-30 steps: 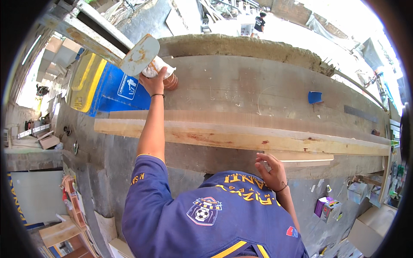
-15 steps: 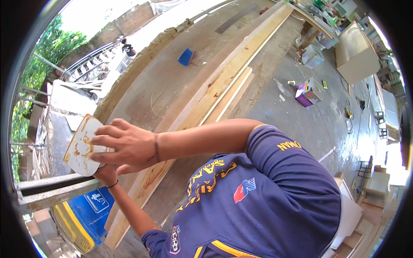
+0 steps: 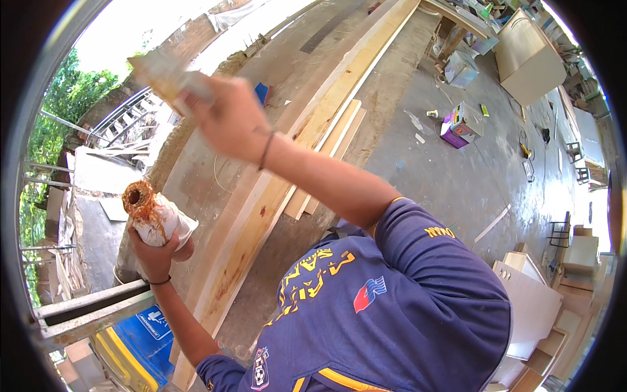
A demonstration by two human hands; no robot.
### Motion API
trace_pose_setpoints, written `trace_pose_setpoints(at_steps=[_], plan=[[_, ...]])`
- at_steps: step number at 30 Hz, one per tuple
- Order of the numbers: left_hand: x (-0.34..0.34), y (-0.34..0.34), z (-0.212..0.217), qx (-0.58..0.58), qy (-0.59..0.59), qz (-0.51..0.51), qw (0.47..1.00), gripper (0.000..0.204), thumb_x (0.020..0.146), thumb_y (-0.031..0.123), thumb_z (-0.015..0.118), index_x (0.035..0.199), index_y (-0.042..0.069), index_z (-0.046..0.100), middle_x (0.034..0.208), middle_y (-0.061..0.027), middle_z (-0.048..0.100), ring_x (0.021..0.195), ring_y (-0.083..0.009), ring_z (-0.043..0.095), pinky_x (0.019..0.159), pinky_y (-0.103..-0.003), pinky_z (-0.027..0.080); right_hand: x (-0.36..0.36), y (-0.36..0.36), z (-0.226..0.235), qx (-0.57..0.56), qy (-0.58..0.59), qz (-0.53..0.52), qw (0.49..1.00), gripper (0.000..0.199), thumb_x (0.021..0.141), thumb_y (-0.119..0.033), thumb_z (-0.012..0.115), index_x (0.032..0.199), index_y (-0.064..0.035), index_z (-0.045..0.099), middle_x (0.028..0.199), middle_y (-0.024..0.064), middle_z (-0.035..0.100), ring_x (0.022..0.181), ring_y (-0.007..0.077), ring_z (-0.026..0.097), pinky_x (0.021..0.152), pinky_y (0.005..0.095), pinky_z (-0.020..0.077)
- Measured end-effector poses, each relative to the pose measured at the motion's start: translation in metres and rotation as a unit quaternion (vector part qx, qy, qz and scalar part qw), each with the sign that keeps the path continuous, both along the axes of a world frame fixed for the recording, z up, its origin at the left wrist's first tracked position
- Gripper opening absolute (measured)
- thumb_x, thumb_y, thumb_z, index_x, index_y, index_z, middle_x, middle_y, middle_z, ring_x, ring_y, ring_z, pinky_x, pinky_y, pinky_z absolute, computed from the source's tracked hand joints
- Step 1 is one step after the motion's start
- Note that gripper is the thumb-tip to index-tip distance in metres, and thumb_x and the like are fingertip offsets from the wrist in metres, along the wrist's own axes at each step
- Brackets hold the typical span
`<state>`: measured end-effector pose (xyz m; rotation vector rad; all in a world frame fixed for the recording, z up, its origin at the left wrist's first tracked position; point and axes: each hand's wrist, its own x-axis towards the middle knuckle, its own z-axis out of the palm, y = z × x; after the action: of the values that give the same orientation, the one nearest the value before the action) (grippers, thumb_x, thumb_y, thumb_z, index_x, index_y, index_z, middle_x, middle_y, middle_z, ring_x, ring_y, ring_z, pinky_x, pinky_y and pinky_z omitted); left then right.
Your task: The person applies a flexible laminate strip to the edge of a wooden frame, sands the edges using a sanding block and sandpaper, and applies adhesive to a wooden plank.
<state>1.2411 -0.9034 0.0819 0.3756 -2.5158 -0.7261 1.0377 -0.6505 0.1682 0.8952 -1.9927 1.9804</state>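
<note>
My left hand (image 3: 153,255) is wrapped round a white bottle (image 3: 171,225) and holds it tilted. Its open mouth faces up and is caked with an orange-brown crust that runs down the side. Farther up and to the right, my right hand (image 3: 232,121) grips a flat, off-white piece with brown stains (image 3: 157,73), well apart from the bottle. Motion smears this piece and my right fingers, so its exact kind cannot be made out.
Long wooden boards (image 3: 326,117) run diagonally across the bench beside me. A blue-and-yellow container (image 3: 134,346) stands below my left forearm, next to a metal frame (image 3: 98,317). On the grey floor sits a purple box (image 3: 460,124). Pale cabinet pieces (image 3: 532,297) stand at right.
The flat stained piece has moved up and away from my left hand, carried by my right hand. The white bottle in my left hand, hidden before, now shows.
</note>
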Motion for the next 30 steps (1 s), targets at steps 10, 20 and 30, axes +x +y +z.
trace_pose_setpoints(at_steps=[10,20,30], plan=[[-0.025,0.024,0.068,-0.016,-0.208,-0.13,0.969,0.082,0.049,0.015,0.084,0.123,0.0,0.051,0.108,-0.0198,0.062,0.103,-0.0328,0.061,0.092,-0.038,0.048,0.017,0.087,-0.086,-0.166,-0.501,0.332,0.781,0.044,0.088,-0.005,0.057,0.13,0.0021,0.048,0.118,0.0104,0.061,0.1,0.0174,0.063,0.081,0.0321,0.0553],[-0.047,0.048,0.099,-0.034,-0.447,-0.187,0.874,0.073,0.052,0.022,0.083,0.115,-0.002,0.054,0.105,-0.0233,0.063,0.102,-0.036,0.061,0.089,-0.037,0.048,0.046,0.093,-0.122,-0.007,-0.44,0.364,0.821,0.047,0.087,-0.001,0.054,0.133,0.0028,0.047,0.12,0.0085,0.061,0.109,0.0151,0.056,0.095,0.0299,0.0446],[-0.067,0.06,0.105,-0.037,-0.54,-0.197,0.817,0.075,0.051,0.027,0.082,0.113,-0.004,0.055,0.093,-0.024,0.067,0.09,-0.0359,0.065,0.081,-0.037,0.052,0.047,0.099,-0.137,0.0,-0.44,0.388,0.81,0.045,0.089,-0.003,0.054,0.133,0.0028,0.047,0.121,0.0087,0.06,0.11,0.0152,0.055,0.096,0.0303,0.0439]])
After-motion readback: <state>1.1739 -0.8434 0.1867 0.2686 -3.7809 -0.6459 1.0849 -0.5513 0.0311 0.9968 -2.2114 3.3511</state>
